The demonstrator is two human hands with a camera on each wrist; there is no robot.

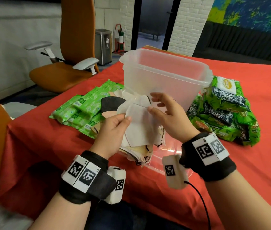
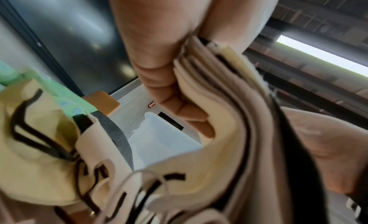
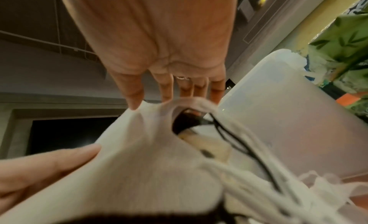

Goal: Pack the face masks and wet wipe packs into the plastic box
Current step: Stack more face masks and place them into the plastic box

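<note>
My left hand (image 1: 123,123) grips a thick stack of face masks (image 1: 138,127), white, cream and black-strapped, just above the table. The left wrist view shows its fingers (image 2: 179,101) curled round the stack's edges (image 2: 219,104). My right hand (image 1: 153,102) hovers at the stack's top with fingers straight and spread; its thumb and index tip touch the top white mask (image 3: 149,156). The clear plastic box (image 1: 164,75) stands open right behind the hands. Green wet wipe packs lie to its left (image 1: 85,107) and right (image 1: 222,110).
A clear lid (image 1: 169,156) lies on the red tablecloth (image 1: 48,146) under my hands. More masks, one black (image 1: 109,103), sit between the left packs and the box. An orange office chair (image 1: 68,63) stands off the table's left edge.
</note>
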